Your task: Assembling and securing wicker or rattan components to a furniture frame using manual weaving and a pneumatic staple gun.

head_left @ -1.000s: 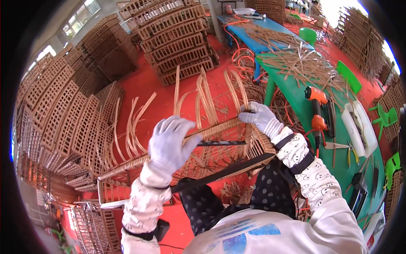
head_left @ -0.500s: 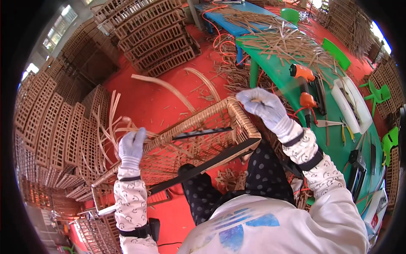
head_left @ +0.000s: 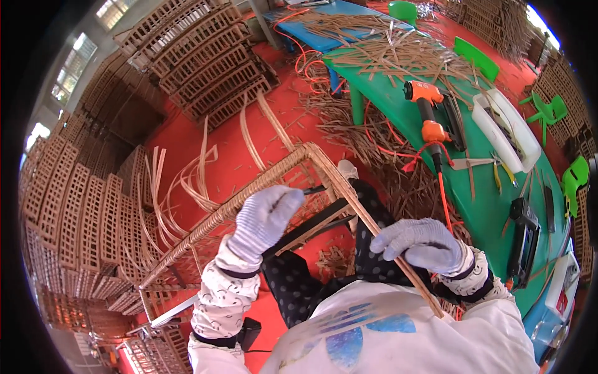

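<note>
Across my lap lies a woven basket frame [head_left: 233, 189] with a wrapped rim and dark inner bars. My left hand [head_left: 266, 218], in a pale knitted glove, is closed over the frame's inside near its right end; what its fingers pinch, if anything, is hidden. From the frame's right corner a long tan weaving strip [head_left: 355, 202], perhaps several together, runs down toward my chest. My right hand [head_left: 427, 244], gloved too, has its fingers curled over that strip. Loose pale strips [head_left: 202, 163] stick out beyond the frame's far side.
At the right is a green table [head_left: 389, 100] bearing an orange nail gun [head_left: 430, 112], a white tray [head_left: 531, 149], pliers [head_left: 497, 177] and a black stapler-like tool [head_left: 522, 240]. Stacks of woven frames [head_left: 68, 212] rise at the left. Strip scraps litter the red floor [head_left: 233, 140].
My left hand has left the frame's left part and moved right. My right hand has come down from the corner toward me, with the strip now stretched along it. The frame has shifted.
</note>
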### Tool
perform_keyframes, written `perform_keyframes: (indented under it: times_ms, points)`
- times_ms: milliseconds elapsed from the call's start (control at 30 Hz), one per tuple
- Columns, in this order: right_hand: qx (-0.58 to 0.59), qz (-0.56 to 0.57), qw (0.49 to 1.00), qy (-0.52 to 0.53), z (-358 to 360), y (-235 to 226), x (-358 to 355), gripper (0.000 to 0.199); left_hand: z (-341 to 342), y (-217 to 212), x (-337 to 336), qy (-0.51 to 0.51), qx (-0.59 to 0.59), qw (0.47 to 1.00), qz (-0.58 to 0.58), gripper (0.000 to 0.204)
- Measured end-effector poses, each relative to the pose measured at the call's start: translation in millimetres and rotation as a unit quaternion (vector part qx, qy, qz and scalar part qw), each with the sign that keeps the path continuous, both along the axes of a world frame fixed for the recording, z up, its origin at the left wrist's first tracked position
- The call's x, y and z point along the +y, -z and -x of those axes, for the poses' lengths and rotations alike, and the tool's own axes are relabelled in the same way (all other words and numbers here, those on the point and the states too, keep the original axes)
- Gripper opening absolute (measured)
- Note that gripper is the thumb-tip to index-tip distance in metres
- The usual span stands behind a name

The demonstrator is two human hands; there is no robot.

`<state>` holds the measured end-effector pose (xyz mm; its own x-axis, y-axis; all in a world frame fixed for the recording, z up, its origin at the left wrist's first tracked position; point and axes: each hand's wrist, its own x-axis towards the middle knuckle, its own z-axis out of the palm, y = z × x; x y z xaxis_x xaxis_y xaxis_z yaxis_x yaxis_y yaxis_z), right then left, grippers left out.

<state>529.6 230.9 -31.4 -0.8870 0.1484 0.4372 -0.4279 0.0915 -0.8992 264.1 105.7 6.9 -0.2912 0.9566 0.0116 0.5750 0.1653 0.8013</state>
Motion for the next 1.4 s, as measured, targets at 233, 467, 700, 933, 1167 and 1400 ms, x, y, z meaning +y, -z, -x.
perform_keyframes:
  times_ms: [233, 467, 700, 933, 1167, 1400]
  points:
    - [-0.258, 0.121, 0.941, 0.182, -42, 10, -22, 0.05, -14, 20, 20, 0.016, -0.136, 0.99, 0.018, 0.038]
    - [-0.374, 0.119, 0.916, 0.076, -32, 15, -9, 0.023, -22, 17, 20, 0.17, -0.09, 0.979, -0.074, 0.034]
    - [-0.187, -0.167, 0.936, 0.248, 57, 24, -25, 0.02, -43, 18, 31, 0.209, -0.065, 0.964, -0.148, 0.018]
    - [-0.196, -0.343, 0.711, 0.582, -44, 49, 60, 0.025, -26, 25, 42, -0.076, -0.225, 0.969, -0.06, 0.038]
    - [-0.625, -0.278, 0.403, 0.608, -163, 72, 173, 0.062, -25, 31, 45, -0.052, -0.267, 0.958, -0.088, 0.022]
    - [-0.535, -0.341, 0.533, 0.559, -122, 101, 196, 0.038, -19, 35, 44, -0.018, -0.256, 0.961, -0.099, 0.018]
